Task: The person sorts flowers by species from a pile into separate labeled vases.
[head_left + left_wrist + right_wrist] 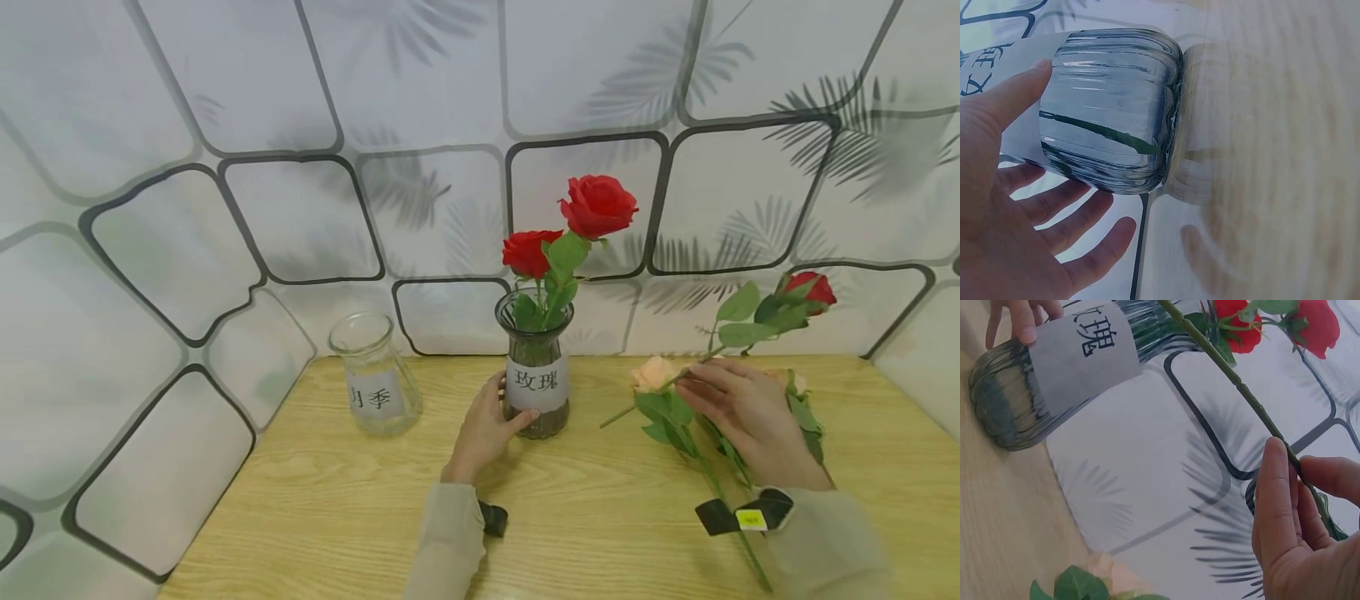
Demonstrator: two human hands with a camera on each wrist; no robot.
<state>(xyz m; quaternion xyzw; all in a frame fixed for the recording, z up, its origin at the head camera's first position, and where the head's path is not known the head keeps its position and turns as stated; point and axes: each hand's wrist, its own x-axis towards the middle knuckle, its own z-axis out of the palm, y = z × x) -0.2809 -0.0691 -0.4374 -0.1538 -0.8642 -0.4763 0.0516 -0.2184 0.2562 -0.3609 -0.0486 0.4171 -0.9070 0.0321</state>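
A dark-tinted ribbed glass vase (pixel 536 421) with a white paper label stands upright, two red roses (pixel 598 207) in it. My left hand (pixel 483 429) holds its lower part, thumb on the front and fingers round the left side; in the left wrist view, a green stem (pixel 1104 132) shows through the glass. Between thumb and fingertips, my right hand (pixel 750 412) pinches the stem (pixel 1244 390) of a third red rose (pixel 813 289). That bloom points up to the right, and the bare stem end slants down left toward the vase. Behind the right hand lies a peach rose (pixel 654 372).
A clear glass vase (pixel 378 371) with its own paper label stands left of the tinted one. More peach roses (pixel 795 383) lie on the wooden table (pixel 315 517) beneath and beside the right hand, their stems reaching toward the front edge. A patterned wall (pixel 442 208) rises close behind.
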